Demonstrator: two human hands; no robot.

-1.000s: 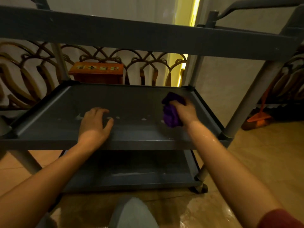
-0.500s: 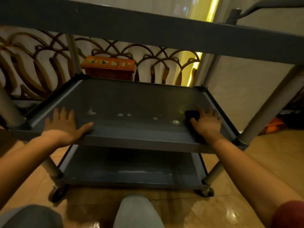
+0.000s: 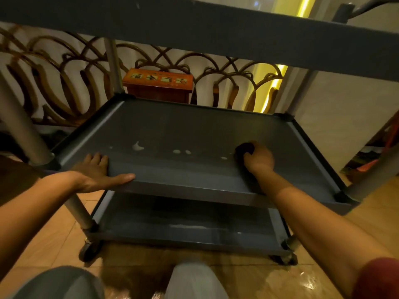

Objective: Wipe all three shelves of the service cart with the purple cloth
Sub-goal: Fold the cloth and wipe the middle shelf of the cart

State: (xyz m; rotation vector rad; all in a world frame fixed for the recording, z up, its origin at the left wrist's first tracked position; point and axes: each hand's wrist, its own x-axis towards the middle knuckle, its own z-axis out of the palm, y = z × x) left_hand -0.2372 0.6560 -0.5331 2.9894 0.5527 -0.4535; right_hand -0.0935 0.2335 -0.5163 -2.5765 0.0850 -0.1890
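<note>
The service cart [image 3: 194, 24] fills the view, and its middle shelf [image 3: 194, 130] serves as the landmark. The left hand [image 3: 97, 171] lies open and flat over that shelf's near left rim, holding nothing, probably to stop the wheeled cart rolling under the wiping. On the shelf's right part, the right hand [image 3: 259, 158] is curled around the purple cloth [image 3: 245, 147], pressing it down. Pale spots [image 3: 181, 151] sit left of the cloth, likely next.

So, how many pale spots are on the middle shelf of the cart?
5: one small spot at left, a larger smear, a pair at centre, one beside the purple cloth. The cloth may hide more.
</note>
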